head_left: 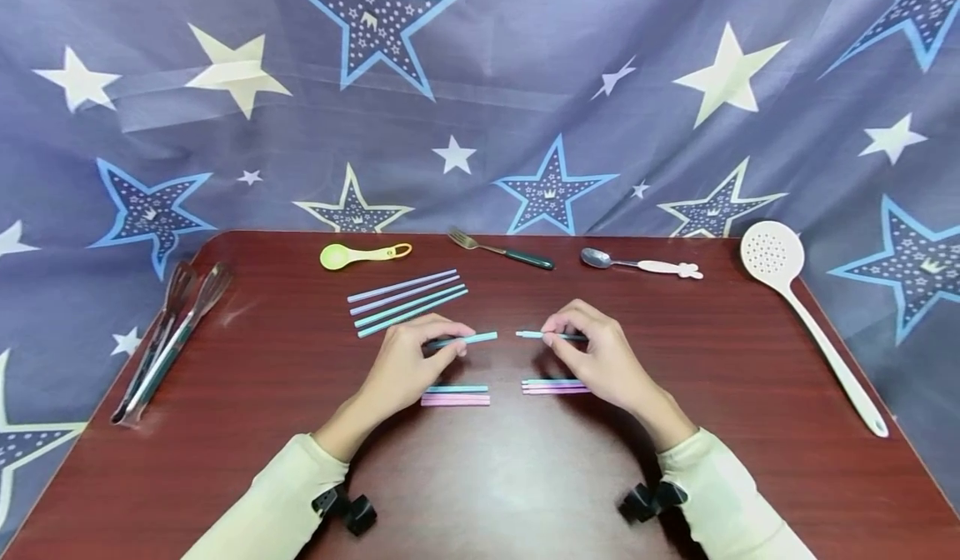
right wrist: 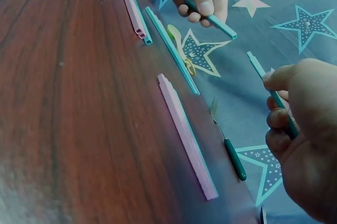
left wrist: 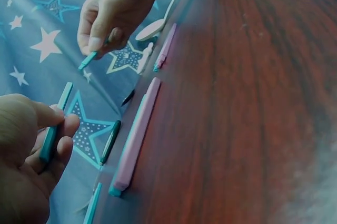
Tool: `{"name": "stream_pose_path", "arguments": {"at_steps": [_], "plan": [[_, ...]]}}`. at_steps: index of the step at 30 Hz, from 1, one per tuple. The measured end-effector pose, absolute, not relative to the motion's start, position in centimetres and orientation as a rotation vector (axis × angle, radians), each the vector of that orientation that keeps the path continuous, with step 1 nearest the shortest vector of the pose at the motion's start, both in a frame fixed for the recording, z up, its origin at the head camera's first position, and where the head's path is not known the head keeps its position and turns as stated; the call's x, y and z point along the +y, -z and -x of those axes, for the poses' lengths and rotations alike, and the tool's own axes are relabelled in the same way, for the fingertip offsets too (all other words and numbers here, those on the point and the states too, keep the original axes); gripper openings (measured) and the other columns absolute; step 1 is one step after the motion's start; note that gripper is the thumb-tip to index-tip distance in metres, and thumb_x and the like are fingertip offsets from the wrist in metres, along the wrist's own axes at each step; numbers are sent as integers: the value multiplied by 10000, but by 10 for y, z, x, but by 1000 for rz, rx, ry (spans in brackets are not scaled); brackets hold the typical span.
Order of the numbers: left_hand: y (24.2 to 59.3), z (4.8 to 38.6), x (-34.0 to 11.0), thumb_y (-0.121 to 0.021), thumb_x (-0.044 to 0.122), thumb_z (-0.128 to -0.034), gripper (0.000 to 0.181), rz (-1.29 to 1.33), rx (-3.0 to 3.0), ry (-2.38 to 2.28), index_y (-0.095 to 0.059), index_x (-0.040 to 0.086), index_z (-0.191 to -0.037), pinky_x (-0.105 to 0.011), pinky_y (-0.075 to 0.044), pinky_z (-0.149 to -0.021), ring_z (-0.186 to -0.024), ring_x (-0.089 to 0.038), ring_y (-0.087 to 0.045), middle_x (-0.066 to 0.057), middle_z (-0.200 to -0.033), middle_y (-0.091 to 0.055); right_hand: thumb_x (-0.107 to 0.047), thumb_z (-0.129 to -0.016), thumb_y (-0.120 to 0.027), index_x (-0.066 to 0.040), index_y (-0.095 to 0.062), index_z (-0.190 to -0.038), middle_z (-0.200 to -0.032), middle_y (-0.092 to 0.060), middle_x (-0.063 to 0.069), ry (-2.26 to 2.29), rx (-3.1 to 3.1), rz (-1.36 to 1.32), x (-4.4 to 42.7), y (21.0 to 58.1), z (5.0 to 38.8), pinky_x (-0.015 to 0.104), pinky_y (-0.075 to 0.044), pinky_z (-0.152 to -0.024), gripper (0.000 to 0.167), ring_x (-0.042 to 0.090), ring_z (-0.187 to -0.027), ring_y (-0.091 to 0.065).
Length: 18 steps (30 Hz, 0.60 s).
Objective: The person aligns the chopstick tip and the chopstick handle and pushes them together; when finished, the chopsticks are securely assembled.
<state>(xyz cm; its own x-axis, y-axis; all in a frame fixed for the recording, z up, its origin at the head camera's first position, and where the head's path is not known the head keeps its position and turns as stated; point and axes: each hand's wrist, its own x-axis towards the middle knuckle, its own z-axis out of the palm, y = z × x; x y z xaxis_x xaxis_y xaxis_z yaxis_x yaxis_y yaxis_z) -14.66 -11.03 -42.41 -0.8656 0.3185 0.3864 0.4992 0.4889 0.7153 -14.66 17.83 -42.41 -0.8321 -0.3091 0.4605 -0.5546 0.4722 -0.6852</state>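
Above the bench (head_left: 480, 468), the left fingers (head_left: 452, 328) pinch the hollow stick (head_left: 482, 337) and the right fingers (head_left: 564, 319) the tipped stick (head_left: 530, 334), ends facing but apart, so keeping both level and aligned seems best.

The left forearm (head_left: 262, 502) extends in from the near left and the right forearm (head_left: 731, 493) from the near right, the left hand (head_left: 402, 366) and right hand (head_left: 602, 356) facing each other, apart, both with thumb and curled fingers in a pinching grip.
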Motion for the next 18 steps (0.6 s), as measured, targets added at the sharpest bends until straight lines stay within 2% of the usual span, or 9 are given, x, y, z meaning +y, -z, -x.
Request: {"name": "stream_pose_path", "arguments": {"at_steps": [12, 18], "plan": [[428, 144, -110, -790, 91, -905, 170, 758, -2514, 1324, -813, 197, -1036, -291, -559, -821, -915, -69, -716, 68, -989, -776, -64, -927, -755, -122, -747, -955, -922, -667, -67, -1292, -2469, -785, 170, 424, 142, 317, -482, -696, 64, 52, -833, -565], [428, 143, -110, -778, 115, -921, 160, 769, -2523, 1323, -810, 207, -1048, -287, -556, -807, -885, -53, -705, 76, -993, -772, -80, -933, -755, -120, -751, -950, -925, -669, -76, -1308, -2458, -802, 169, 425, 142, 209, -464, -737, 43, 57, -853, -580]]}}
